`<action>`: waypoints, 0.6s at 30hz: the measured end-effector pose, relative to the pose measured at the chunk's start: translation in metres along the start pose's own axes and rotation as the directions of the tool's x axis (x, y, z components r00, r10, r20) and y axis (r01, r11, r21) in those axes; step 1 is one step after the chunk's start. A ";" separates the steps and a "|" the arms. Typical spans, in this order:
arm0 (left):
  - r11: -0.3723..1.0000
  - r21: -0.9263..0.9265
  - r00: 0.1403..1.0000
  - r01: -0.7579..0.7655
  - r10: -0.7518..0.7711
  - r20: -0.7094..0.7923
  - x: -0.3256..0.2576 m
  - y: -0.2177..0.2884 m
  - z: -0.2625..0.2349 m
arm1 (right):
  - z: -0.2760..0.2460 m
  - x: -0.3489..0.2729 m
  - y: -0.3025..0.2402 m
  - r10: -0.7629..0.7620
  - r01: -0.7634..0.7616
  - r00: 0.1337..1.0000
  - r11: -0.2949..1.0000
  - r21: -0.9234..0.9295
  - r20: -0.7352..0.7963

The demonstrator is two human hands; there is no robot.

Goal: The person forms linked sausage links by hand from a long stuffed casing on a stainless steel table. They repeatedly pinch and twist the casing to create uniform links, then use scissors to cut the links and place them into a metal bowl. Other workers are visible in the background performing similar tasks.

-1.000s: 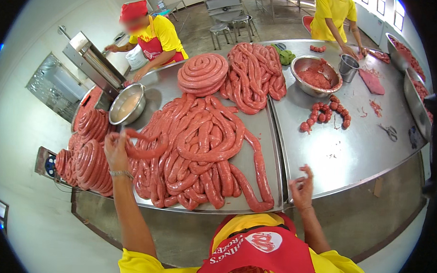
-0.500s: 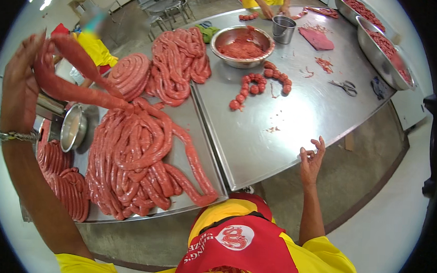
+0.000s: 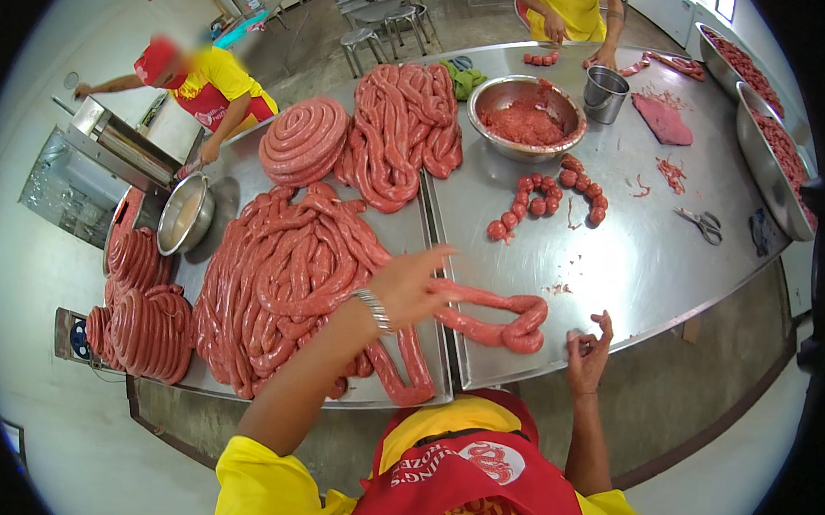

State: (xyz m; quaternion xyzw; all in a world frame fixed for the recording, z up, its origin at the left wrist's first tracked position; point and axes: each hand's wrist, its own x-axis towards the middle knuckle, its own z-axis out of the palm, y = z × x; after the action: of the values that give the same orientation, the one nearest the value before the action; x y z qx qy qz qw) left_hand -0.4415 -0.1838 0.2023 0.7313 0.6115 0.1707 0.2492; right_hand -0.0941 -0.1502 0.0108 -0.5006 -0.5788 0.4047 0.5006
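My left hand, blurred by motion, is over the seam between the two metal tables. It touches or lies just above a long sausage rope; its grip cannot be made out. From beneath it, a folded loop of sausage rope stretches onto the right table. My right hand is near that table's front edge, thumb and fingers apart, holding nothing, just right of the loop. A large heap of uncut sausage rope covers the left table, with one strand running along its front edge.
Behind the heap sit a coiled sausage and another pile. On the right table are a meat bowl, tied sausage links, a metal cup and scissors. Co-workers stand at the far left and far side.
My left hand has swung from the raised far left down to the right, and the sausage loop it lifted now lies on the right table. My right hand has hardly moved.
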 end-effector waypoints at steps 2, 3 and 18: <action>0.990 0.069 0.984 0.125 -0.115 -0.136 -0.034 -0.078 0.001 | 0.006 0.002 -0.002 -0.038 0.043 0.999 0.978 -0.202 0.029; 0.976 0.065 0.963 0.207 -0.192 -0.191 -0.047 -0.105 0.007 | 0.010 0.002 -0.005 -0.050 0.061 0.998 0.950 -0.306 0.046; 0.491 -0.174 0.398 0.854 -0.830 -0.390 0.032 -0.232 0.050 | 0.026 0.011 -0.014 0.013 -0.130 0.986 0.696 -0.706 -0.168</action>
State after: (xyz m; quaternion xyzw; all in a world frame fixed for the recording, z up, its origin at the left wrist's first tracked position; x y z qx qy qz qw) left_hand -0.5955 -0.1306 0.0271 0.2728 0.9381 0.1595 0.1420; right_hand -0.1219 -0.1406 0.0217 -0.7065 -0.6312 0.1290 0.2929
